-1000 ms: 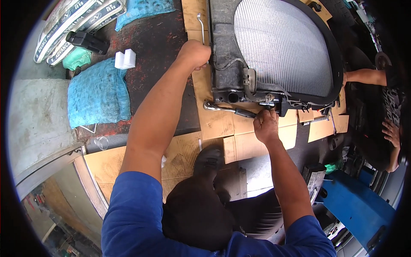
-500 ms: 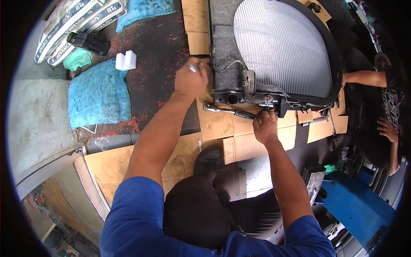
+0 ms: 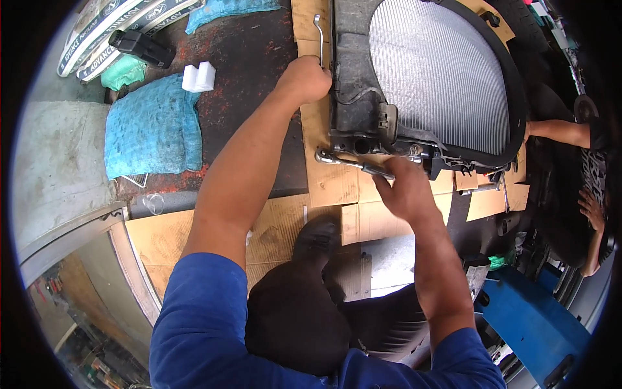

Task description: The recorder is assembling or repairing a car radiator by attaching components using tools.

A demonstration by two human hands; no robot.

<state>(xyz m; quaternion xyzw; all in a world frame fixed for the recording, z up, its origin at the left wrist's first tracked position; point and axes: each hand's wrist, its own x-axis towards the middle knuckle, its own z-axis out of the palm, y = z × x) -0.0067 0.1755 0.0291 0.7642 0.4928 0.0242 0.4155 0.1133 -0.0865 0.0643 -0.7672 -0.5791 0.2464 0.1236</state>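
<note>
My left hand (image 3: 307, 79) is closed around a steel ring wrench (image 3: 320, 40) beside the left edge of a car radiator assembly (image 3: 353, 78). The wrench stands out past the far side of the fist. My right hand (image 3: 411, 189) is over the near edge of the assembly, back of the hand up and thumb apart. Its fingertips are hidden near a shiny metal piece (image 3: 413, 151). A ratchet (image 3: 340, 160) with a dark grip lies along that edge, its handle end between thumb and palm; I cannot tell whether the hand grips it.
Flattened cardboard (image 3: 337, 188) lies under the assembly. At right, another person's hand (image 3: 528, 129) touches its rim. Left are a blue sack (image 3: 152, 133), white blocks (image 3: 199, 77), a black case (image 3: 140, 48) and stacked cement bags (image 3: 97, 35). A blue metal box (image 3: 534, 318) stands lower right.
My left hand has turned, and its wrench now points away from me along the assembly's side. My right hand has opened its thumb outward and shifted slightly farther. The whole view has moved a little.
</note>
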